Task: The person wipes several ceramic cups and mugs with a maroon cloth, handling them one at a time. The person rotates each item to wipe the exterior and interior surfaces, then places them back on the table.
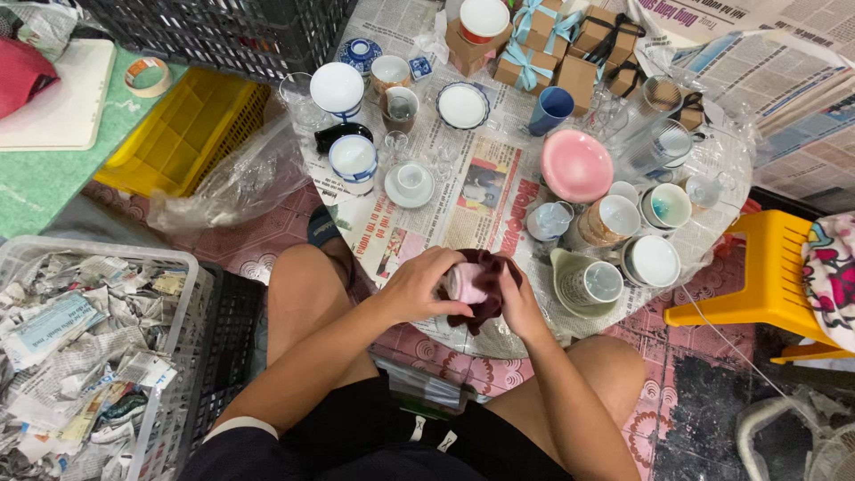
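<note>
Gripping a small pale pink cup wrapped in a dark maroon cloth, low over the near edge of the round table, between the knees. Left hand curled over the cup's side, fingers clenched round it; right hand pressing the cloth against it from the other side, fingers closed on cloth and cup together.

Could slip: smooth glaze under loose cloth, held out past the table's edge above hard pink floor tiles, so likely to chip or break if dropped. Could also knock neighbours: an elbow or the trailing cloth swinging right toward the pale green jug and the white cup just beside it, both near the rim. Crowded crockery behind, including a pink bowl and a blue mug, touching or nearly so.

Covered with newspaper sheets and clear plastic, that table. Stacked at the far side, brown gift boxes with blue ribbons. Left: a basket of crumpled newspaper, a yellow crate. Right: a yellow stool.
</note>
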